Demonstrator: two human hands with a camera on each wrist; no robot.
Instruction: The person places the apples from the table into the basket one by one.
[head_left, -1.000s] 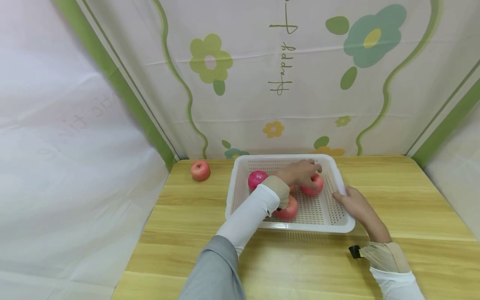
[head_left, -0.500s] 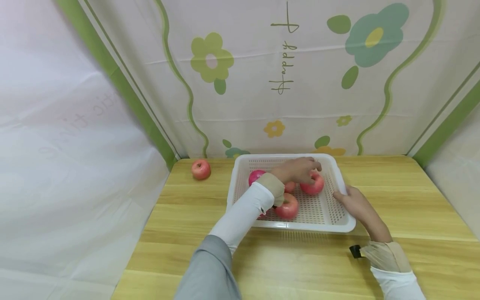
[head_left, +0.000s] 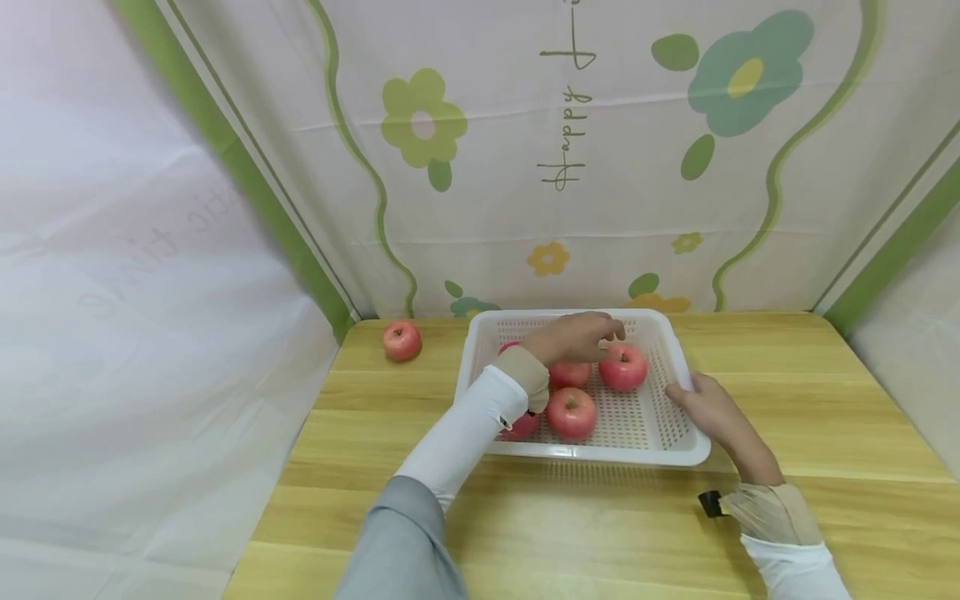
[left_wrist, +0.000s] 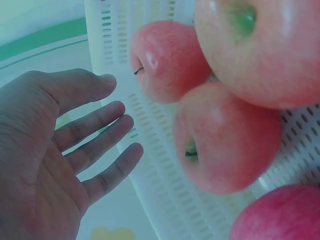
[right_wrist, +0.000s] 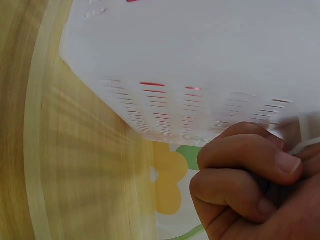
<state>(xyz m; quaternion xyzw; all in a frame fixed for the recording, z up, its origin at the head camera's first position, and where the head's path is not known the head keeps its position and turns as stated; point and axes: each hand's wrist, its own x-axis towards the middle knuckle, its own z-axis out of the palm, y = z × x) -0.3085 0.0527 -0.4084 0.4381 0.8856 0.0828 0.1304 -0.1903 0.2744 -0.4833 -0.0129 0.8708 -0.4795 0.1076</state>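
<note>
A white perforated plastic basket (head_left: 600, 455) stands on the table with several apples in it. My left hand (head_left: 573, 335) is over the basket, its fingers apart and holding nothing. Just right of it sits a red apple (head_left: 623, 367). Another apple (head_left: 572, 414) lies nearer the front, and one (head_left: 572, 374) is partly under the hand. In the left wrist view the spread fingers are clear of the nearest apple (left_wrist: 170, 60); a deeper pink apple (left_wrist: 280, 215) shows at the bottom. My right hand (head_left: 708, 407) grips the basket's right rim, fingers curled outside the wall.
A single apple (head_left: 402, 341) lies on the wooden table (head_left: 360, 467) at its back left corner, outside the basket. A printed flower cloth (head_left: 480, 208) hangs behind the table, and white cloth (head_left: 150, 333) hangs on the left.
My left hand has come off the right-hand apple and moved a little to the left. That apple stays in the basket. The right hand keeps its hold on the rim.
</note>
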